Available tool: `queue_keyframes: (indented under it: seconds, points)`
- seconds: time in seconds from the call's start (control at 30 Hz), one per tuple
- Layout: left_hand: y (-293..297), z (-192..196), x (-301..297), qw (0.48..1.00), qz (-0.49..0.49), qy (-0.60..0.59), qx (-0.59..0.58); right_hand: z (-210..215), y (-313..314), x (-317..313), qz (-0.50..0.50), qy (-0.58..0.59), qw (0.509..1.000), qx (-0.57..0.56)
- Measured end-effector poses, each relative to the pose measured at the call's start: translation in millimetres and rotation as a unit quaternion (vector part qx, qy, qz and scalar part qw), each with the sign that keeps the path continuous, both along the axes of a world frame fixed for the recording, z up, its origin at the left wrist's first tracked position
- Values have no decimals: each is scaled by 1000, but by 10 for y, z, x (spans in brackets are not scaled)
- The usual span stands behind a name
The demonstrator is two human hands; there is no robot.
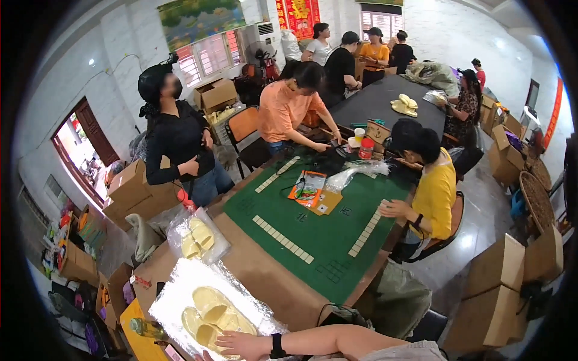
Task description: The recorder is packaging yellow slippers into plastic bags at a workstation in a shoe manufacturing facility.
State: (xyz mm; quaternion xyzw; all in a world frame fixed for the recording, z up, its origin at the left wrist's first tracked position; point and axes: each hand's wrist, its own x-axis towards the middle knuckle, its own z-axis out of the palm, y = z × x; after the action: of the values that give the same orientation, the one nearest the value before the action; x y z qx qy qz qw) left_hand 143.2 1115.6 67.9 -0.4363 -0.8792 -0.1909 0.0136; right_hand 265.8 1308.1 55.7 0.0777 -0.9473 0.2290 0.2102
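Pale yellow slippers (211,307) lie on a shiny silver sheet (171,286) at the near left of the table. My right hand (242,345), with a dark band on its wrist, reaches in from the right. Its fingers rest stretched out over the nearest slipper. Of my left hand (203,357) only a bit of the fingers shows at the lower edge, beside the slippers; the rest is out of the picture. Just beyond the sheet, another pair of yellow slippers (197,238) sits on clear plastic wrapping.
A green mat (289,216) with rows of white tiles (283,239) covers the table ahead. Co-workers sit and stand around it. A bottle (146,328) stands on a yellow surface at left. Cardboard boxes (490,301) are stacked at right.
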Motion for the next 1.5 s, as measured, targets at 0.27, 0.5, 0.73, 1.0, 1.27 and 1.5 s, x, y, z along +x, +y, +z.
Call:
queue_keyframes:
  seconds: [0.27,0.5,0.73,1.0,1.27,1.5]
  points:
    - [-49,54,-23,1000,2,7,0,77,-22,5,10,-2,999,-44]
    - [-3,60,-6,1000,10,-7,-8,108,12,39,12,-6,999,-50]
    - [-68,35,-32,1000,3,-5,5,540,75,-114,12,-123,985,-124]
    - [41,167,60,1000,6,-27,1,217,42,-640,-272,-102,951,-110]
    - [8,179,20,1000,-3,-18,-1,215,30,-656,-325,5,944,-46]
    - [17,146,34,1000,-16,0,17,302,130,-665,-334,-88,935,-82]
